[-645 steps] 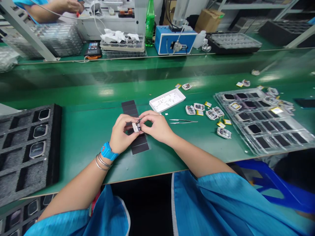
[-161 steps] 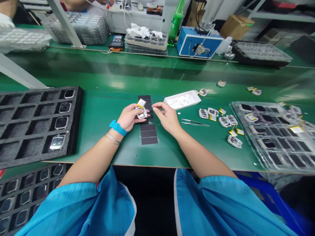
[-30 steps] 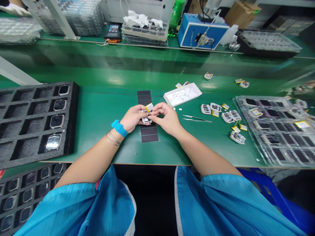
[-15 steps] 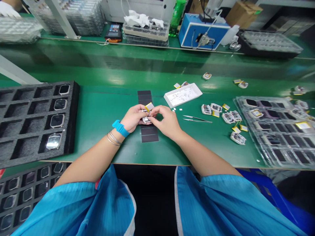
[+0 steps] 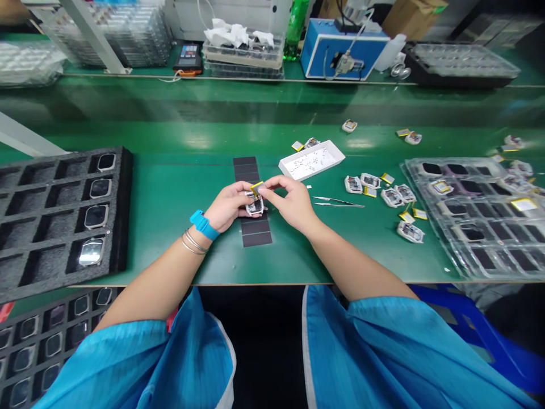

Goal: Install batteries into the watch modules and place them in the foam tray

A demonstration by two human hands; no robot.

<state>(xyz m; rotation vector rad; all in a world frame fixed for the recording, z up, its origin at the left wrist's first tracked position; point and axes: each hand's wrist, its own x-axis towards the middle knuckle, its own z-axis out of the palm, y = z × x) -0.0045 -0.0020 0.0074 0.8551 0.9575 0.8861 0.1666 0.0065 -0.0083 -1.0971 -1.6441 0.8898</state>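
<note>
- A small white-and-silver watch module (image 5: 255, 207) sits in the left hand, just above a black strip mat (image 5: 255, 233) at the centre of the frame.
- A flat yellow-edged battery (image 5: 257, 188) stands up from its far edge, its long axis running roughly left to right, tilted slightly.
- Both look light and fragile; the module seems safest held by its rim, the battery by its edges.
- The left hand (image 5: 227, 205) has its fingers curled around the module.
- The right hand (image 5: 285, 200) pinches the battery's right edge between thumb and forefinger.
- Steel tweezers (image 5: 338, 201) lie right of the hands, below a white tray (image 5: 310, 161).
- A grey foam tray (image 5: 125, 210) lies at left, a clear plastic tray (image 5: 451, 267) at right.
</note>
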